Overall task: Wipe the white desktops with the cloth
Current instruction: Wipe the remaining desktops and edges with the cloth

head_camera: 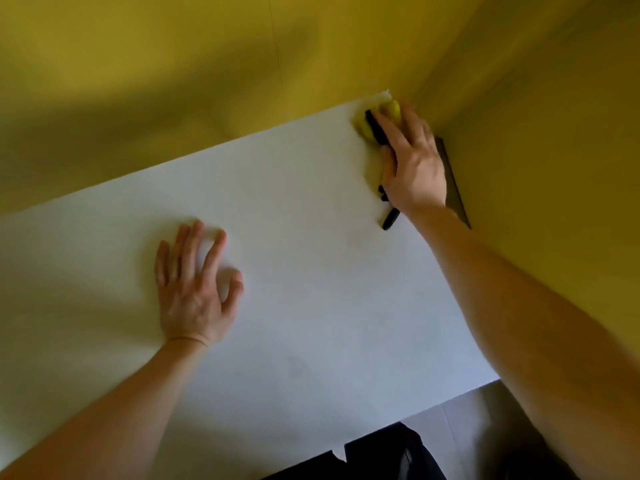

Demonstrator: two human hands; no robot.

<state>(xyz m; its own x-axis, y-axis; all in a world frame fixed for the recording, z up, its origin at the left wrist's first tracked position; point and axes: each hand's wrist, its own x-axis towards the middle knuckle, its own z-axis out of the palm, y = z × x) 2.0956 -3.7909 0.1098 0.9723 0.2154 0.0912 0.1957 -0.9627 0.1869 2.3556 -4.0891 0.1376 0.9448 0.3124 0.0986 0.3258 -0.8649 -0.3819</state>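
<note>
Yellow crumpled cloth (390, 110) sits at the far right corner of the white flat surface (311, 271), right where the mustard-yellow walls (173, 81) meet. My right hand (414, 168) presses it down with fingers laid out fairly straight, and a slim black pen-like object (379, 133) lies under that hand; I cannot tell whether it is gripped. My left hand (194, 289) rests flat on the surface, well apart from the cloth, fingers spread and holding nothing. I see no streaks or dirt, so I cannot tell which parts are already wiped. I judge the corner is being worked now, and any other desktops, none in view, remain.
</note>
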